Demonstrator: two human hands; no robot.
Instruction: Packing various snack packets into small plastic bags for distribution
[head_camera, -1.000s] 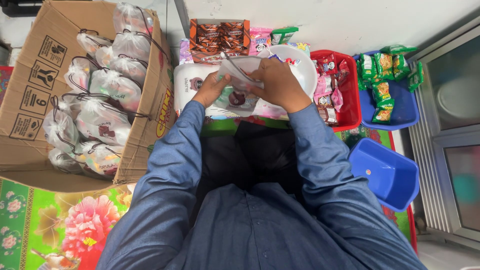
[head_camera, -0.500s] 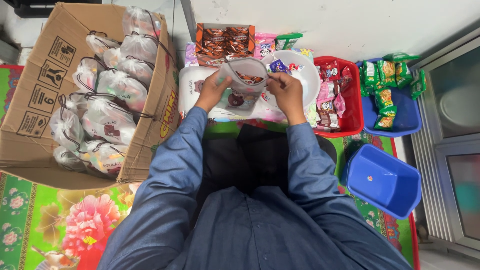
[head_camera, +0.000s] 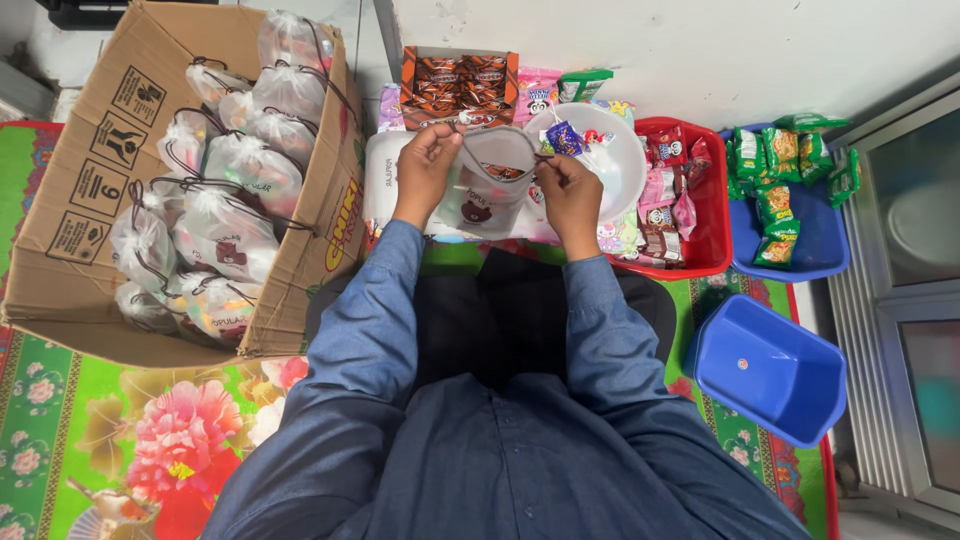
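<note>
White plaster wall (head_camera: 700, 50) at 12 o'clock, slightly stained, evenly lit. Grey metal door frame with frosted glass (head_camera: 915, 300) at 3 o'clock. Bright green floor mat with pink flowers (head_camera: 120, 440) at 8 o'clock, red-bordered. Bare grey floor (head_camera: 30, 60) in the corner at 10 o'clock. Soft daylight, no hard shadows.

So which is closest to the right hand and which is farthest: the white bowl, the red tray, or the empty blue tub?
From the right hand:
1. White bowl, just beyond the hand, nearly touching it.
2. Red tray, farther to the right.
3. Empty blue tub, farthest, down to the right by the knee.
</note>
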